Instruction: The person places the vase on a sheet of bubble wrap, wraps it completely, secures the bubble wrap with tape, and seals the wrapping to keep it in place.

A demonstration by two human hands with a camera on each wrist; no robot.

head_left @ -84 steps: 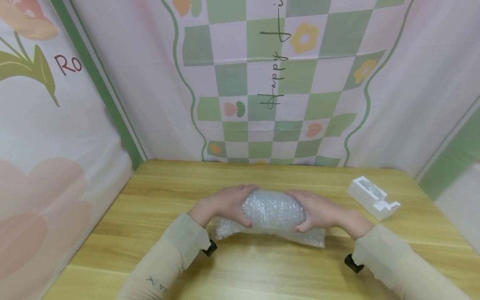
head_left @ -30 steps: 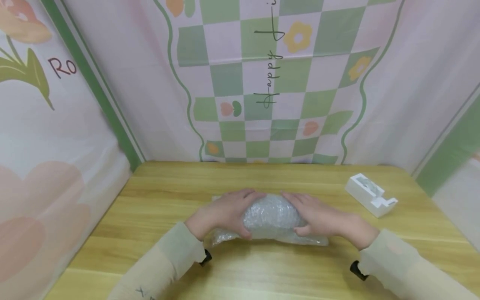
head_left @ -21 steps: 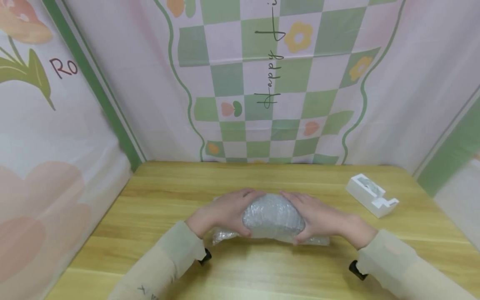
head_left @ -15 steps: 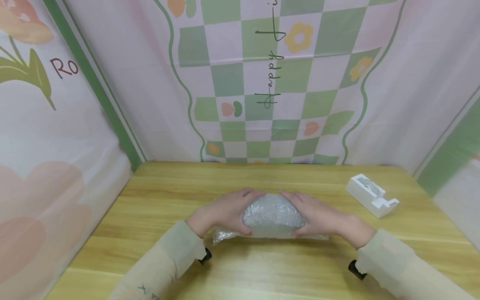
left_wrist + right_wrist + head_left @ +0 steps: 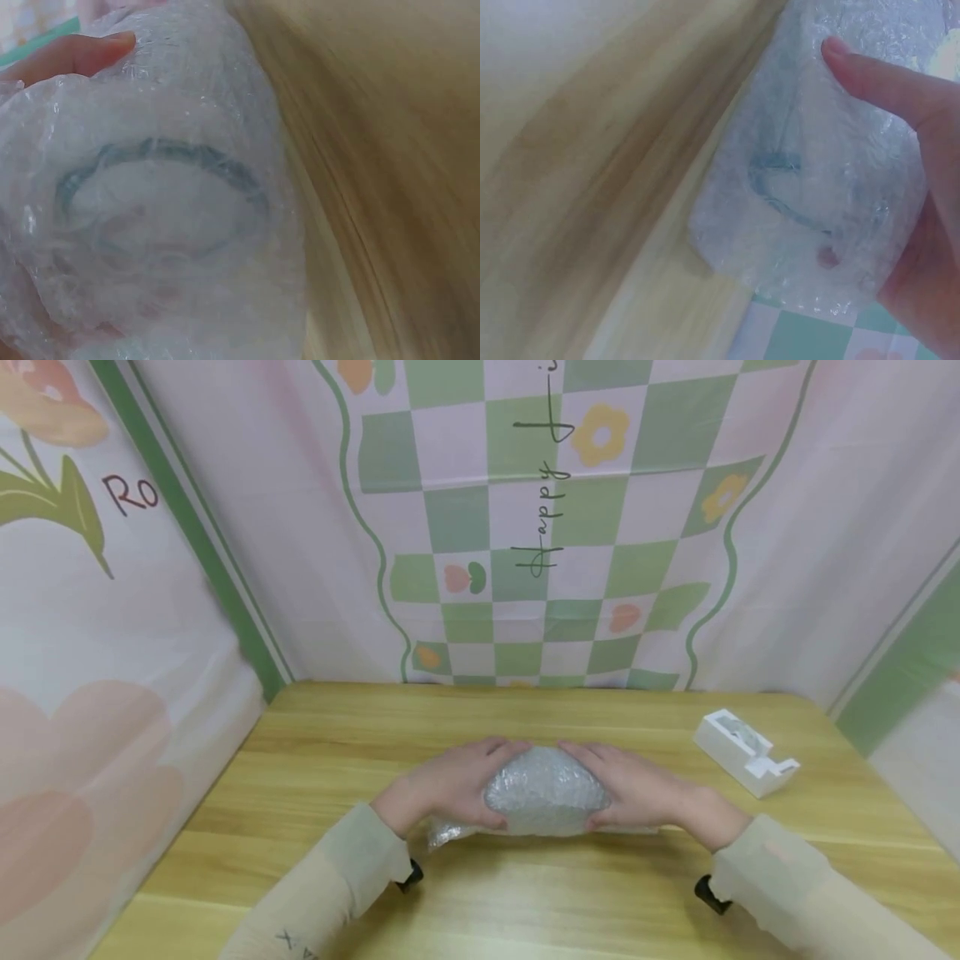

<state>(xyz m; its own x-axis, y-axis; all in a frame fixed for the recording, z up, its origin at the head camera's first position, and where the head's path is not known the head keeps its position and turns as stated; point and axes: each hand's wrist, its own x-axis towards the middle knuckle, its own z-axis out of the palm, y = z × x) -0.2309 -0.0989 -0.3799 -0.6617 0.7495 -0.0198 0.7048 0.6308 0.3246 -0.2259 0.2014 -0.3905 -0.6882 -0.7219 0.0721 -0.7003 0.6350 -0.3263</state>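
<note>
A rounded bundle of clear bubble wrap (image 5: 547, 789) lies in the middle of the wooden table. My left hand (image 5: 459, 783) grips its left end, thumb on the near side and fingers over the top. At the right end my right hand (image 5: 641, 787) holds it the same way. Through the wrap (image 5: 161, 112) in the left wrist view shows a blue-green ring, like the rim of a round vessel; the object itself is blurred by the layers. The right wrist view shows part of a similar curved line inside the wrap (image 5: 817, 247), with the right thumb (image 5: 885, 82) pressed on it.
A white tape dispenser (image 5: 746, 753) stands at the back right of the wooden table (image 5: 337, 727). Behind the table hangs a green-and-white checked curtain (image 5: 525, 518), with another printed curtain (image 5: 112, 627) on the left. Loose wrap (image 5: 447, 833) sticks out beside the left hand.
The loose flap along the bundle's near side has been rolled under, and its right corner has mostly gone from sight. Both hands stay on the bundle's ends, the right thumb slightly shifted.
</note>
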